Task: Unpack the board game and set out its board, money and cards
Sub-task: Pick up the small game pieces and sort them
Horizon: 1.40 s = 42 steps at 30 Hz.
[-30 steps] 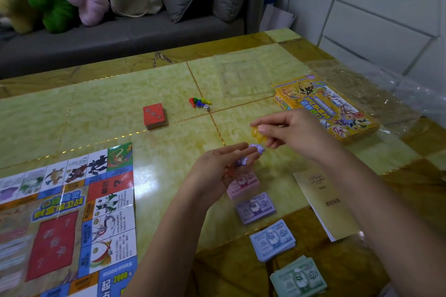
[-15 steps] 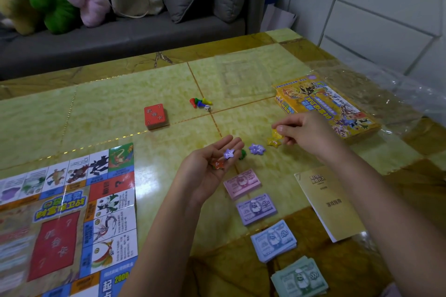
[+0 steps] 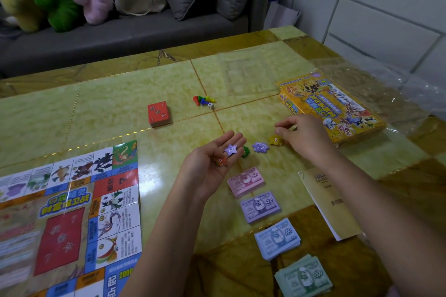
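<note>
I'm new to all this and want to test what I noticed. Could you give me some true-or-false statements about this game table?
1. The left hand lies palm up with a purple star on it. True.
2. Four stacks of money lie on the table. True.
3. The red card deck sits on the board. False: it lies on bare table, apart from the board.
4. The die is in the left hand. False: it lies on the table beside the coloured pawns.

Money reads 1000 on pink stack (image 3: 246, 181), 5000 on purple stack (image 3: 260, 206), 500 on blue stack (image 3: 277, 239), 2000 on green stack (image 3: 304, 277). Purple star (image 3: 231, 149) in left hand (image 3: 212, 164) and table star (image 3: 261, 147) read 2, yellow token (image 3: 275, 139) reads 3. Board (image 3: 72, 224) corner prints 2000; red card deck (image 3: 159, 113) shows question marks.
</note>
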Motion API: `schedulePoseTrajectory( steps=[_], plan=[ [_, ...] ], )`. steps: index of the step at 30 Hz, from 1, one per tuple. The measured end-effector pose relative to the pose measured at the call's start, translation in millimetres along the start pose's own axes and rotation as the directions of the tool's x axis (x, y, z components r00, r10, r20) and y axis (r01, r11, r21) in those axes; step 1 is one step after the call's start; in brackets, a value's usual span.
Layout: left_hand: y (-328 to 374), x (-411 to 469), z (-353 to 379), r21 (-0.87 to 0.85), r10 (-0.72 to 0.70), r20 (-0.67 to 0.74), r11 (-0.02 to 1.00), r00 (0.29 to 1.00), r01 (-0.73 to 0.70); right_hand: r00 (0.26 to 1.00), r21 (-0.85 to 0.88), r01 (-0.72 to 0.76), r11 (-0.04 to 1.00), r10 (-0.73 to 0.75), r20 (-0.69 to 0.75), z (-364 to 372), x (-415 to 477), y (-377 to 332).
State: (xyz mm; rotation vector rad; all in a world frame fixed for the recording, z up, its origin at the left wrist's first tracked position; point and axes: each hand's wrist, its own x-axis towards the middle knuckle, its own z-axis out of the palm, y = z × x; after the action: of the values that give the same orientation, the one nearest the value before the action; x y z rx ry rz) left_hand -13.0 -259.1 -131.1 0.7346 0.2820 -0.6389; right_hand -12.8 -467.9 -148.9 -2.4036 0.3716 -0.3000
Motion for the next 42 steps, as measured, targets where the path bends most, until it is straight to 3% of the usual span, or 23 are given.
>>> schedulePoseTrajectory(
  steps=[4, 10, 18, 22, 26, 33, 42],
  plan=[
    [-0.6, -0.2, 0.1, 0.011, 0.032, 0.045, 0.999, 0.998, -0.033, 1.0, 0.148, 0.026, 0.989, -0.025, -0.005, -6.8, -7.2, -17.1],
    [-5.4, 0.8, 5.0, 0.117, 0.081, 0.095, 0.989, 0.992, -0.092, 0.977, 0.376, 0.113, 0.92, -0.173, 0.129, -0.5, -39.9, -54.3],
    [-9.8, -3.1, 7.0, 0.137, 0.067, 0.188, 0.986, 0.98, -0.094, 0.958, 0.253, 0.209, 0.945, -0.25, 0.141, 9.1, -39.9, -48.2],
    [-9.8, -1.7, 7.3, 0.13, 0.078, 0.152, 0.987, 0.985, -0.098, 0.957, 0.403, 0.101, 0.909, -0.2, 0.211, 1.9, -34.9, -47.6],
    [-4.8, 0.0, 4.4, 0.084, 0.121, 0.096, 0.988, 0.988, -0.129, 0.982, 0.547, -0.066, 0.834, -0.043, 0.184, -10.8, -21.7, -33.8],
    [1.3, 4.4, 0.1, 0.029, 0.191, 0.033, 0.981, 0.981, -0.192, 0.979, 0.394, -0.144, 0.908, 0.074, 0.188, -4.4, -15.5, -20.8],
    [-0.2, 3.8, -1.3, -0.036, 0.096, 0.018, 0.995, 0.995, -0.095, 0.998, 0.194, -0.015, 0.981, 0.005, 0.055, 5.5, -17.7, -25.6]
  ],
)
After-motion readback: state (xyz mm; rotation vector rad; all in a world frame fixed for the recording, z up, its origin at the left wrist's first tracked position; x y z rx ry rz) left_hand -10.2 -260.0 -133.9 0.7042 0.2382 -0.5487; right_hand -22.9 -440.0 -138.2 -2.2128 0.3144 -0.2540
